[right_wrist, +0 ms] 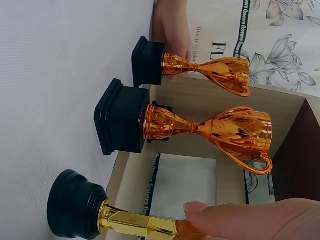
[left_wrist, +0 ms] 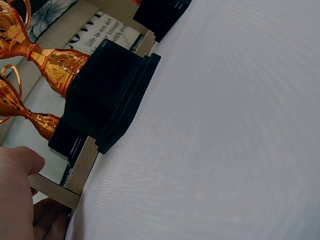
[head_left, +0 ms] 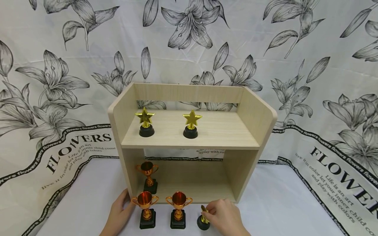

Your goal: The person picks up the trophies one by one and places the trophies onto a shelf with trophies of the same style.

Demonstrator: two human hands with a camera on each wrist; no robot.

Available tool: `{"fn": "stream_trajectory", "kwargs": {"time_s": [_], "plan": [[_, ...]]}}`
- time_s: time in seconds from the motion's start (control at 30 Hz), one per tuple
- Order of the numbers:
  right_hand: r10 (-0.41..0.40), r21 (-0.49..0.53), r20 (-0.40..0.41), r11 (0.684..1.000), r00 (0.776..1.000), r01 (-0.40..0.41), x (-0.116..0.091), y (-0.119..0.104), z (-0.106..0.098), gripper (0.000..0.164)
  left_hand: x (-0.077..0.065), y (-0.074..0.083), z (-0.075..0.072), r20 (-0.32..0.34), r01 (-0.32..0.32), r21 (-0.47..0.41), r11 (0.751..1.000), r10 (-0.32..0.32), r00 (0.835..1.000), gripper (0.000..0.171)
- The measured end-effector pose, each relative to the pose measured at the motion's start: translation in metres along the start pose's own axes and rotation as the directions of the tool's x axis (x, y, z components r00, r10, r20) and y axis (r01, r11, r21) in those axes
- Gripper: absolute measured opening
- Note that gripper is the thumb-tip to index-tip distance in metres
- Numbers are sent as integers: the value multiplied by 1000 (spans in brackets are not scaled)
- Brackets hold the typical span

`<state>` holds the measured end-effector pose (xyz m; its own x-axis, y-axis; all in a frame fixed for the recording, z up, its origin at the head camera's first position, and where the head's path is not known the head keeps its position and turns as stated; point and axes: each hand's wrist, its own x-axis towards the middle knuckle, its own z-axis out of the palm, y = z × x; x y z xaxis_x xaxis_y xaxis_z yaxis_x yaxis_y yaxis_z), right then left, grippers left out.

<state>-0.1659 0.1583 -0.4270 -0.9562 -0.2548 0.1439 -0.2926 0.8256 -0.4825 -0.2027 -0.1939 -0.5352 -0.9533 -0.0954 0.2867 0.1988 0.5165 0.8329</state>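
A gold star trophy [head_left: 203, 223] with a round black base is at the front right of a light wooden shelf [head_left: 189, 146]. My right hand [head_left: 225, 217] pinches its star, and the thumb [right_wrist: 235, 217] shows against the star in the right wrist view. My left hand [head_left: 118, 211] grips the shelf's lower left side panel [left_wrist: 54, 191], thumb on one face and fingers on the other. Two orange cup trophies, a left one [head_left: 147, 219] and a right one [head_left: 178, 219], stand upright on square black bases before the shelf, between my hands.
Another orange cup trophy [head_left: 150, 186] stands at the left of the lower compartment. On the upper board are two gold star trophies, one at the left [head_left: 146, 130] and one near the middle [head_left: 190, 131]. A flower-printed cloth [head_left: 189, 65] hangs behind; a white cloth [head_left: 283, 203] covers the table.
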Motion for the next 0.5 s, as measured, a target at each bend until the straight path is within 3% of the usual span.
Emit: {"fn": "stream_trajectory", "kwargs": {"time_s": [0.5], "plan": [[-33,-25,-52,999,998,31,-1,-1,2,10,1,-2,1,-11,-14,12,1000,14,1000,50]]}}
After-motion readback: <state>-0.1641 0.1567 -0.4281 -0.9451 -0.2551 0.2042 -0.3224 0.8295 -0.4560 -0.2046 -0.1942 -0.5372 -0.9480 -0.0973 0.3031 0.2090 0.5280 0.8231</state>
